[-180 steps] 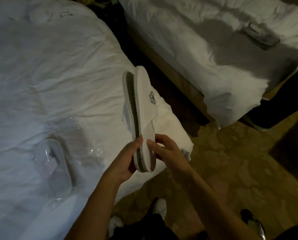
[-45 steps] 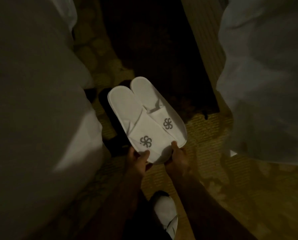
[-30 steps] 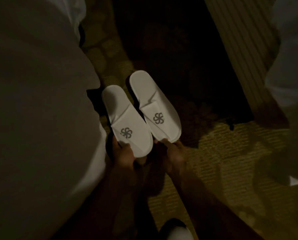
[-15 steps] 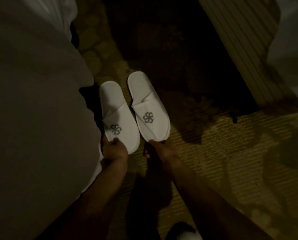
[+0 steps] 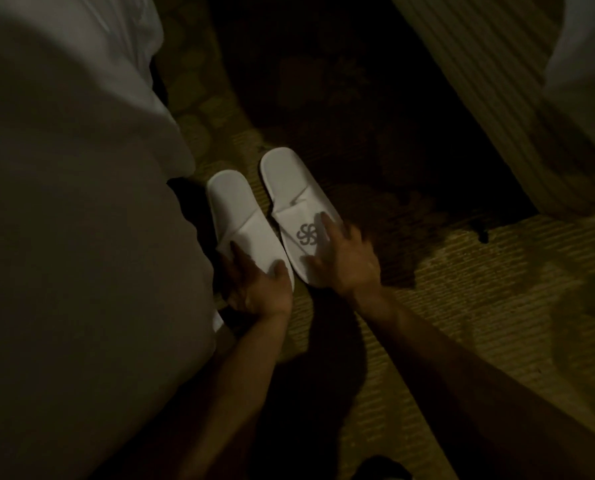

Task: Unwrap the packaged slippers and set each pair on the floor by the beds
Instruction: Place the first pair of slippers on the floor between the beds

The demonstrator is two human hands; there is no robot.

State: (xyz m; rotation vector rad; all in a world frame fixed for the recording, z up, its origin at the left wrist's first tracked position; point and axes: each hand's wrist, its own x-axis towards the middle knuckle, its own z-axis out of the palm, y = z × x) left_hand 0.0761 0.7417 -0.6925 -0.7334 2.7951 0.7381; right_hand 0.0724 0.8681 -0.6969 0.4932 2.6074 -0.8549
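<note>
Two white slippers with a grey swirl logo lie side by side on the patterned carpet (image 5: 462, 306), close to the left bed. My left hand (image 5: 254, 285) rests flat on the toe end of the left slipper (image 5: 233, 209), fingers spread, hiding its logo. My right hand (image 5: 348, 261) lies on the toe strap of the right slipper (image 5: 289, 181), fingertips beside its logo. Neither hand curls around a slipper. The right slipper sits a little farther forward than the left one.
The left bed's white bedding (image 5: 64, 202) hangs down at the left, almost touching the left slipper. The striped base of the right bed (image 5: 479, 98) runs along the upper right. The strip of floor between the beds is dark. A dark shoe tip (image 5: 382, 467) shows at the bottom edge.
The pair came down from in front of me to the carpet by the left bed. My hands slid from gripping the toe ends to lying flat on top.
</note>
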